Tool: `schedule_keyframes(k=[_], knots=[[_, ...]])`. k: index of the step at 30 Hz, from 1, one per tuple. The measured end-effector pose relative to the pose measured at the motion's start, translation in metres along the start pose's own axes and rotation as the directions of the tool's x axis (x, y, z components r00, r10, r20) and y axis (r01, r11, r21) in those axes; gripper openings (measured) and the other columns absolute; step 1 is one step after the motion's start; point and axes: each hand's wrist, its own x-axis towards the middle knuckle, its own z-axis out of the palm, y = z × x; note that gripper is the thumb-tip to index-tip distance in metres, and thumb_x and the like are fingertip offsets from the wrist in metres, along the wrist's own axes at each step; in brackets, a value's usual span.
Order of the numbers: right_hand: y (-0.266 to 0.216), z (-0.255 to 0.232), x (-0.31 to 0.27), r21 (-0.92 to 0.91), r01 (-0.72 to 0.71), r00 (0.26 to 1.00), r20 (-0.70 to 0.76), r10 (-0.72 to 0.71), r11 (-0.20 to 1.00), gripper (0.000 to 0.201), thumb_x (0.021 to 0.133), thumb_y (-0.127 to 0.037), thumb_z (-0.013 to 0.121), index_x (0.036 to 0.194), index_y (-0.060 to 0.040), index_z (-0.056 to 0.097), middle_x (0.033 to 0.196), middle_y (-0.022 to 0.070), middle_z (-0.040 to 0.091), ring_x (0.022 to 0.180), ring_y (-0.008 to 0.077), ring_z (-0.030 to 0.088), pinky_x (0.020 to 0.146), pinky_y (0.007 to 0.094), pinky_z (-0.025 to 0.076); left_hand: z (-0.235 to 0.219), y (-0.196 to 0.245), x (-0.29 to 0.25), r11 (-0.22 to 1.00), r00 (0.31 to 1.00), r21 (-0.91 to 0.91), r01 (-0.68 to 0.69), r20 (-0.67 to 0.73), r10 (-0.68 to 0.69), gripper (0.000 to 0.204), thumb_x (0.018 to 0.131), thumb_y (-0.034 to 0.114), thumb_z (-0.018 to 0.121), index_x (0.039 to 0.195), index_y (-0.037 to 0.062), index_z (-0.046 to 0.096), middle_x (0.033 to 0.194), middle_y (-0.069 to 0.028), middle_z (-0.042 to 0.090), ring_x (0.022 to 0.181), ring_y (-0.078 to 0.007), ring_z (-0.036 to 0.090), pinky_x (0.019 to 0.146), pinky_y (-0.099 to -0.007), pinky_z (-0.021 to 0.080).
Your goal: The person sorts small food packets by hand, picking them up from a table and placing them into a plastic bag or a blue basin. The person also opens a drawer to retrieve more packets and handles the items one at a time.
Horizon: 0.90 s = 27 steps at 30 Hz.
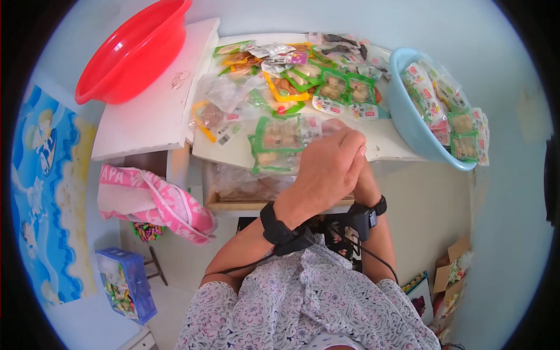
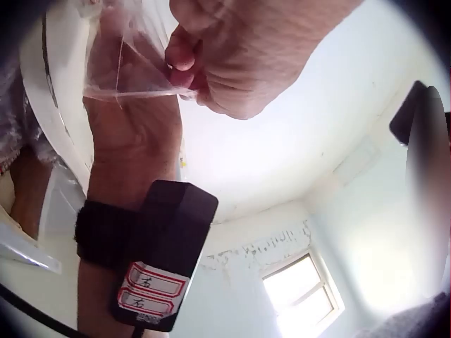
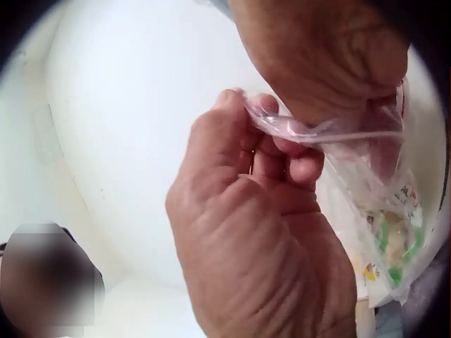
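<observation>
Both hands meet at the front edge of the white table [image 1: 385,146]. My left hand [image 1: 329,166] lies over the right hand [image 1: 361,175] and hides most of it. In the left wrist view the left hand [image 2: 239,49] pinches the rim of a clear plastic bag [image 2: 127,63]. In the right wrist view the right hand [image 3: 254,232] pinches the same bag [image 3: 338,134] by its rim, with the left hand [image 3: 331,56] just above. A green snack packet [image 3: 394,246] shows through the bag's lower part.
Several green and yellow snack packets [image 1: 291,87] cover the table. A light blue basin [image 1: 408,116] full of packets stands at the right, a red basin [image 1: 134,49] at the back left. A pink bag [image 1: 157,201], a blue box [image 1: 125,283] and a cardboard box [image 1: 452,274] lie below.
</observation>
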Motion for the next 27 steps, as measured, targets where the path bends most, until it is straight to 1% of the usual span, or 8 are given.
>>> schedule_keyframes(k=[5,6,9,12,14,18,20,27], knots=[[0.0,0.009,0.014,-0.228,0.186,0.982,0.025,-0.185,0.956,0.027,0.091,-0.009,0.067,0.113,0.0017,0.057,0.097,0.0124,0.056,0.092,0.0198,0.056,0.079,0.0342,0.049,-0.033,-0.016,-0.017,0.995,0.994,0.085,-0.045,-0.093,0.053,0.023,0.091,0.003,0.068,0.113,0.0047,0.065,0.096,-0.0118,0.067,0.085,-0.0319,0.067,0.074,-0.0414,0.053],[0.005,0.01,0.018,-0.47,0.426,0.897,0.109,-0.428,0.773,0.026,0.092,-0.008,0.066,0.112,0.0008,0.053,0.095,0.0132,0.056,0.087,0.0256,0.058,0.075,0.0369,0.051,-0.042,-0.023,-0.025,0.988,0.99,0.146,-0.058,-0.118,0.075,0.025,0.09,0.004,0.069,0.115,0.0039,0.066,0.098,-0.0123,0.068,0.087,-0.0321,0.067,0.078,-0.0417,0.054],[-0.031,0.03,0.02,-0.129,-0.35,0.932,-0.15,0.331,0.928,0.02,0.096,-0.009,0.064,0.106,-0.0003,0.05,0.093,0.0167,0.058,0.078,0.0348,0.06,0.069,0.0423,0.052,-0.072,-0.043,-0.056,0.927,0.982,0.364,0.088,-0.187,-0.02,0.037,0.089,0.005,0.072,0.125,0.0011,0.063,0.116,-0.017,0.066,0.108,-0.0356,0.063,0.09,-0.0436,0.052],[0.013,0.033,0.025,-0.459,0.015,0.981,-0.166,-0.103,0.888,0.019,0.106,-0.016,0.059,0.108,-0.0022,0.046,0.082,0.0109,0.059,0.058,0.0224,0.066,0.053,0.0324,0.05,-0.089,-0.052,-0.072,0.844,0.952,0.483,0.233,-0.289,-0.098,0.051,0.089,0.006,0.073,0.137,0.0016,0.058,0.124,-0.0176,0.064,0.119,-0.0346,0.059,0.096,-0.0432,0.052],[0.012,0.037,0.021,-0.559,0.006,0.982,-0.154,-0.111,0.829,0.019,0.105,-0.015,0.06,0.11,-0.0029,0.046,0.083,0.0107,0.059,0.061,0.0219,0.065,0.055,0.0336,0.051,-0.094,-0.062,-0.083,0.845,0.923,0.411,0.342,-0.318,-0.219,0.062,0.089,0.007,0.075,0.146,0.0017,0.052,0.127,-0.0176,0.063,0.118,-0.0317,0.061,0.095,-0.0404,0.053],[0.007,0.045,0.019,-0.154,-0.04,0.947,-0.322,-0.012,0.987,0.017,0.103,-0.013,0.061,0.108,-0.004,0.048,0.084,0.0127,0.059,0.065,0.0225,0.063,0.058,0.0377,0.052,-0.089,-0.064,-0.084,0.877,0.884,0.149,0.457,-0.183,-0.43,0.062,0.089,0.005,0.076,0.145,0.0001,0.052,0.131,-0.0175,0.061,0.112,-0.0284,0.064,0.089,-0.0378,0.055],[0.008,0.047,0.019,-0.454,0.135,0.921,-0.27,-0.28,0.881,0.016,0.1,-0.011,0.062,0.106,-0.0053,0.048,0.08,0.0184,0.06,0.073,0.0395,0.063,0.063,0.0474,0.05,-0.083,-0.06,-0.082,0.859,0.867,0.13,0.495,-0.133,-0.48,0.062,0.088,0.004,0.076,0.145,-0.0004,0.052,0.133,-0.0176,0.06,0.108,-0.0275,0.066,0.087,-0.0369,0.056],[-0.003,0.045,0.021,-0.578,-0.149,0.933,-0.35,-0.079,0.802,0.018,0.099,-0.017,0.064,0.102,-0.0069,0.05,0.078,0.0183,0.065,0.076,0.0465,0.064,0.064,0.0516,0.049,-0.079,-0.054,-0.073,0.852,0.969,0.465,0.241,-0.157,-0.189,0.059,0.087,0.004,0.07,0.144,0.0023,0.055,0.138,-0.0166,0.057,0.132,-0.0348,0.052,0.11,-0.0463,0.043]])
